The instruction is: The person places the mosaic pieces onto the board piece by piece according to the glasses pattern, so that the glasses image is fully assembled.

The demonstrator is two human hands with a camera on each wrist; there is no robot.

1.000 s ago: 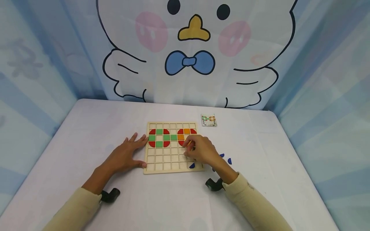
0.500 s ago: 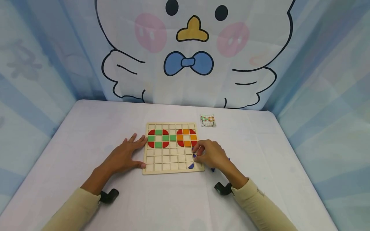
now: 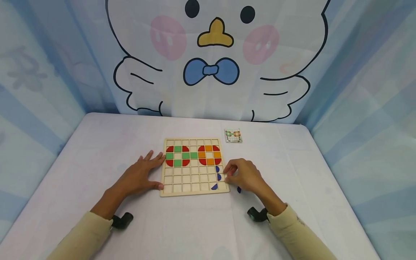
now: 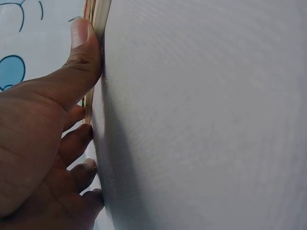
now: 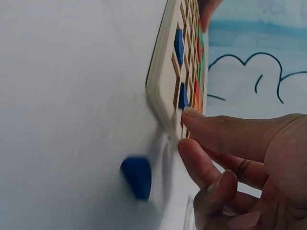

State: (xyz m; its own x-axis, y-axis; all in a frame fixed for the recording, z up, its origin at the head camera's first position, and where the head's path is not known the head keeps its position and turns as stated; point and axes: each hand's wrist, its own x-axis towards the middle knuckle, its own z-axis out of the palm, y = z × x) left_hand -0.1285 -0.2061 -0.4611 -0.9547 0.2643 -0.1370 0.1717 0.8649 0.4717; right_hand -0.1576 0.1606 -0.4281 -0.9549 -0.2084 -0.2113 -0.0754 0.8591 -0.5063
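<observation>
A wooden grid board [image 3: 182,193] lies on the table, with red, green and orange tiles [image 3: 208,162] in its upper rows. Three blue pieces sit near its right side: an upper half-round [image 3: 217,169], one below it [image 3: 219,177] and a lower one [image 3: 214,186]. My left hand [image 3: 139,176] is spread along the board's left edge, its thumb [image 4: 86,57] and fingertips against the side. At the right edge is my right hand [image 3: 244,174], thumb and forefinger slightly apart with nothing visible between them. A loose blue piece [image 5: 137,177] lies on the table beside it.
A small pattern card [image 3: 233,135] lies beyond the board's upper right corner. Dark wrist cameras [image 3: 122,220] sit at both cuffs. A printed curtain [image 3: 211,97] hangs behind the white table [image 3: 195,231].
My right hand has moved right, from over the board to its right edge, uncovering orange and red tiles and two blue half-rounds. My left hand stays at the left edge.
</observation>
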